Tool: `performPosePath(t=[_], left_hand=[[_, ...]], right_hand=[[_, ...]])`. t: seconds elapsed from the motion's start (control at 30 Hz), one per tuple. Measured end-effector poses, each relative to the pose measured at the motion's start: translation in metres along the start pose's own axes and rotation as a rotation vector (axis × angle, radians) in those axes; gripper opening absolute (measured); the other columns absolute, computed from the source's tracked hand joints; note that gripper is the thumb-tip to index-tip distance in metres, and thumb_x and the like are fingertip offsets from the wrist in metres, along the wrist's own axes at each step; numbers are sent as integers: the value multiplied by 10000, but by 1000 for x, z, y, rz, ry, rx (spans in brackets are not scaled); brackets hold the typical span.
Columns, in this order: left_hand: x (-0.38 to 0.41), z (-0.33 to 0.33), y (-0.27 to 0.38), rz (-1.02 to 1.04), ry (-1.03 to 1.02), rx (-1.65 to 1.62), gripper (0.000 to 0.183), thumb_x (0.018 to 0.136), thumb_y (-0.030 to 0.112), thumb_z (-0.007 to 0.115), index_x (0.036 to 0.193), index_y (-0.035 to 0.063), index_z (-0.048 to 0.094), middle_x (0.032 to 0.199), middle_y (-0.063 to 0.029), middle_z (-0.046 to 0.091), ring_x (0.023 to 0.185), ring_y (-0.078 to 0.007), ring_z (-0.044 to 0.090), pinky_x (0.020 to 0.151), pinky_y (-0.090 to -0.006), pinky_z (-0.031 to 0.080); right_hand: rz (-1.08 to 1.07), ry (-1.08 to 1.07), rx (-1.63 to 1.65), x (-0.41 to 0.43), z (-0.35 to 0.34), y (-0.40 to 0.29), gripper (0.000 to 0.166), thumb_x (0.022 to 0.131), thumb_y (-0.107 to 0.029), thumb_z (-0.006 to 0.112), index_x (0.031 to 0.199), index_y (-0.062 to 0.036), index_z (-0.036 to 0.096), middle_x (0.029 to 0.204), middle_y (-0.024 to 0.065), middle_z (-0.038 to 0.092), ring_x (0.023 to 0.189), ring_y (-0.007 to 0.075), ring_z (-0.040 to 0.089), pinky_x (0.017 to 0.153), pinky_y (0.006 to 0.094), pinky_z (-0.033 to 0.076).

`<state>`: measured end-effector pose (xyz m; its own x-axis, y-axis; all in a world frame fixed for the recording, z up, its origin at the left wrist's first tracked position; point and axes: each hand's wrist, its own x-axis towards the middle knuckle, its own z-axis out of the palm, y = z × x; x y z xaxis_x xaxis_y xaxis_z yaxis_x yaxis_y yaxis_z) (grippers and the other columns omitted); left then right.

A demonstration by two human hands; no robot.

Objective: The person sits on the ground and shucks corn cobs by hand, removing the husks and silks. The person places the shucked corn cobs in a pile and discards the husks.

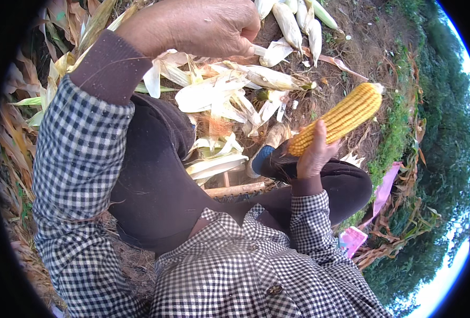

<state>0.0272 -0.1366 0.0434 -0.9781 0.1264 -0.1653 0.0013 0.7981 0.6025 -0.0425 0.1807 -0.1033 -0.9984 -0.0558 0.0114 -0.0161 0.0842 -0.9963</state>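
My right hand holds a husked ear of yellow corn near its lower end, thumb on the near side, the ear slanting up to the right. At the top of the view my left hand is close to the camera, its fingers closed, with a pale strip showing at the fingertips; what it is made of cannot be told. Beyond that hand lie several ears of corn in pale husks. Another husk-covered ear lies on the ground between the hands, beside loose opened husks.
My bent legs frame the husks and a wooden bar on the ground. Dry corn stalks and leaves stand at the left. A pink packet and pink sheet lie at the right, near green plants.
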Motion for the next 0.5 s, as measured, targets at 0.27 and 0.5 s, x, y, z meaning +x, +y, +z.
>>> performPosePath(t=[0.27,0.5], left_hand=[[3,20,-22,27,170,67,208,875,210,628,885,2,618,761,-114,564,718,-222,574,654,-363,456],[7,18,-29,33,362,26,236,879,223,612,955,4,654,773,-135,647,698,-287,629,641,-385,482]], right_hand=[[817,-570,-10,-47,-12,-2,410,839,-239,658,1103,41,515,779,78,587,619,163,626,490,269,520],[676,-664,517,-29,-45,-32,590,672,-273,766,1098,51,518,843,153,605,672,237,637,535,340,547]])
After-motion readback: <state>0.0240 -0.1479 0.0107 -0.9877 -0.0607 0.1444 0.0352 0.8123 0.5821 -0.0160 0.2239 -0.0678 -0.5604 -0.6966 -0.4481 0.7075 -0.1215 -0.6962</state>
